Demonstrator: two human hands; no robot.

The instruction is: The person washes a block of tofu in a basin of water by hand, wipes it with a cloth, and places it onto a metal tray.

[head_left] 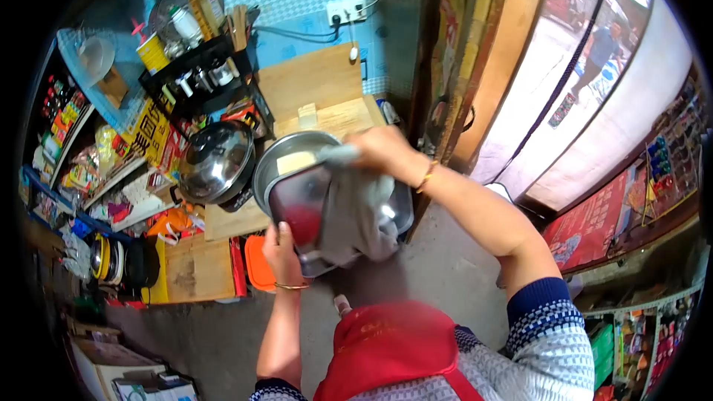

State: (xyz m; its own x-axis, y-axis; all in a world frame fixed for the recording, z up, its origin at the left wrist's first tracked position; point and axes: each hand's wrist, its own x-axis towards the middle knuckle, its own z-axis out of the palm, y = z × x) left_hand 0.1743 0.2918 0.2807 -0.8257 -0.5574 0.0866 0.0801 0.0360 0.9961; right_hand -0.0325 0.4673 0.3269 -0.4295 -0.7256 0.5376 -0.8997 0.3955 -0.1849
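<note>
My left hand grips the lower left edge of a shiny rectangular metal tray, its thumb upright along the side. The tray is tilted, and its surface mirrors red. A grey cloth hangs from my right hand, which is slightly blurred, with its fingers closed on the bunched top. The cloth drapes over the tray's right part and hides it. Just behind the tray stands a round metal basin with a pale yellow piece in it. More metal ware shows to the right of the cloth.
A lidded wok stands left of the basin, below a black rack of bottles and jars. An orange lid-like item is by my left wrist. The wooden door frame rises at the right; a person is outside.
</note>
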